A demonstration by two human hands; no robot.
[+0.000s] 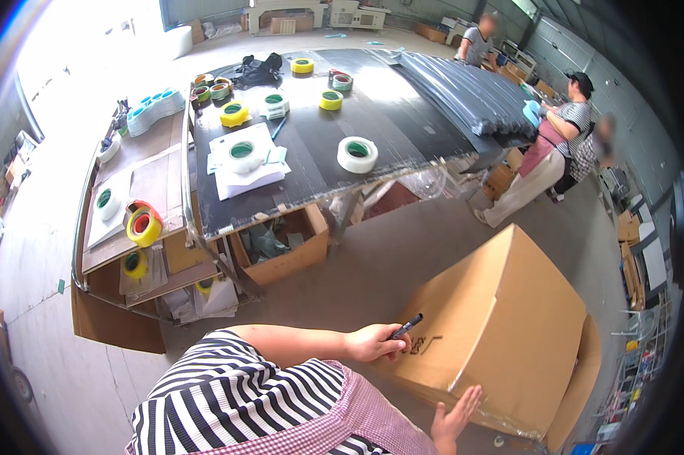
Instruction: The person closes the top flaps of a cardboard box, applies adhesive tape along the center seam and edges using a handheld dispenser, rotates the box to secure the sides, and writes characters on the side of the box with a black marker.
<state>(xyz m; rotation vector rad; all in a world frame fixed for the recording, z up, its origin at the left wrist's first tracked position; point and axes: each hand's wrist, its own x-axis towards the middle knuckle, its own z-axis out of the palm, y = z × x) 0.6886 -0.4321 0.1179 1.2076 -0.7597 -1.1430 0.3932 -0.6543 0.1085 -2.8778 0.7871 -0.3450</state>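
Note:
My left hand (377, 343) is closed round a black marker (408, 326), one end sticking up past the fingers. It is over the left side of a large brown cardboard box (524, 326), beside black handwritten marks on that face. Tilted, the box fills the lower right, with a flap (584, 387) standing out at its right end. Lower down, my right hand (459, 413) lies flat against the box near its bottom edge, fingers stretched out. Whatever part of the marker is inside my left hand is hidden.
A black-topped table (311, 144) ahead bears tape rolls (357, 155), papers (232, 182) and wrapped grey sheets (463, 95). Under it is an open carton (289, 262). A wooden side table (160, 152) stands left. At the right, a co-worker (558, 136) stands near others; a rack (638, 364) is beyond the box.

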